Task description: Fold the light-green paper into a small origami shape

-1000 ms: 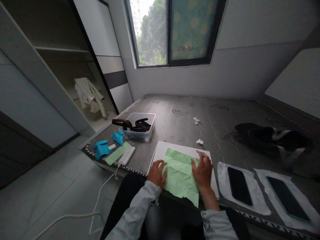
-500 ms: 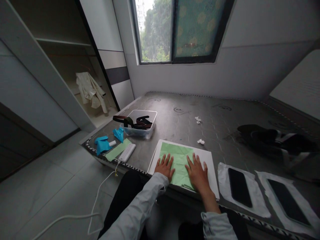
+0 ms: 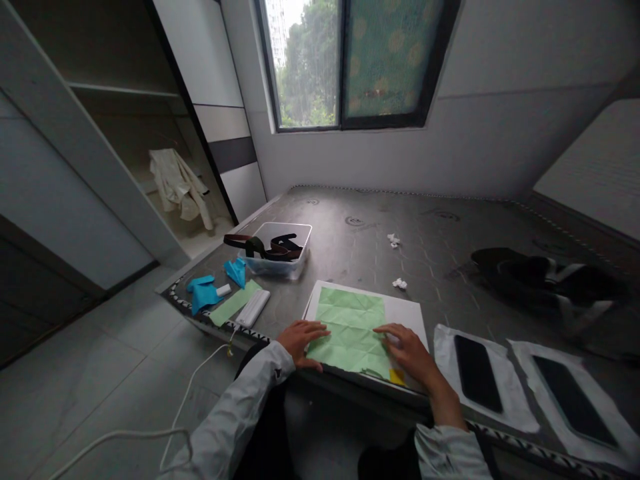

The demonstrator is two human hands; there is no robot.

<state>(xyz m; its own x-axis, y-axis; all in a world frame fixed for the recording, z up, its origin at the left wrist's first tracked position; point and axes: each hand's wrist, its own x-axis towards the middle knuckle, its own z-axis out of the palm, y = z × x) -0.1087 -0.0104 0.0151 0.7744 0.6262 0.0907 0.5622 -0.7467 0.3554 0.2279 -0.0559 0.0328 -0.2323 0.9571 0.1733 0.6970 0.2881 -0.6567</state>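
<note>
A creased light green paper (image 3: pixel 350 325) lies folded on a white board (image 3: pixel 406 311) at the near edge of a grey mattress (image 3: pixel 400 227). My left hand (image 3: pixel 300 338) rests on the paper's near left corner, fingers stretched out and pressing flat. My right hand (image 3: pixel 409 350) lies on the paper's right edge with its fingers spread and slightly bent. A small yellow piece (image 3: pixel 397 377) peeks out below my right hand. Neither hand grips anything.
A clear plastic tub (image 3: pixel 278 250) with dark straps stands at the left. Blue folded paper shapes (image 3: pixel 204 292), a green strip and a white power bank (image 3: pixel 253 308) lie near the left corner. Two black phones (image 3: pixel 473 373) on white sheets lie at the right, dark clothing (image 3: pixel 540 277) behind them.
The green paper went from a tilted open sheet to a folded rectangle squared on the board. Both hands slid outward from its middle to its left and right edges.
</note>
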